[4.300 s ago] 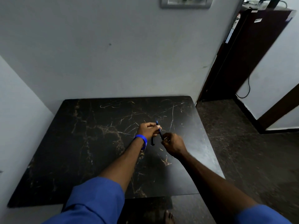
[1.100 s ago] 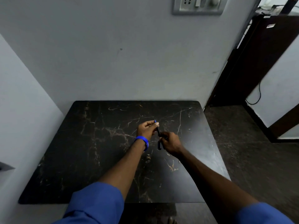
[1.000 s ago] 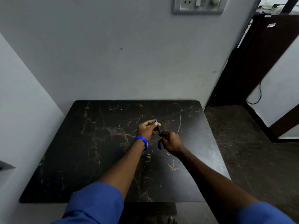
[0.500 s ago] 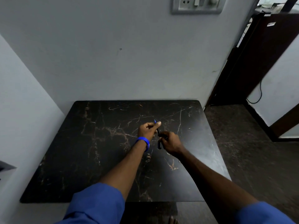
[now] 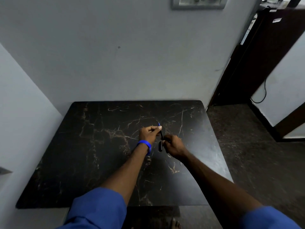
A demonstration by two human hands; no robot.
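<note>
Two hands meet over a dark marbled table (image 5: 82,154), a little toward 2 o'clock from its middle. The left hand (image 5: 149,133), with a blue wristband (image 5: 145,144) on its wrist, has thumb and forefinger pinched on the upper part of a slim dark pen (image 5: 161,133). The pen's blue end pokes out just past the fingertips at 12 o'clock. The pen is held off the tabletop and slants from about 11 o'clock down to 5 o'clock. There its lower end goes into the curled fingers of the right hand (image 5: 174,145), which close round it. A short dark piece (image 5: 160,146) sits at 6 o'clock of the pen, right against the right hand's fingertips on their 9 o'clock side. Whether those fingers hold it or it lies on the table cannot be told. Both forearms come in from 6 o'clock out of blue sleeves. On the wall at 12 o'clock hangs a switch plate (image 5: 198,3). At 2 o'clock stands a dark cabinet (image 5: 264,55), and a black cable (image 5: 262,95) droops beside it.
</note>
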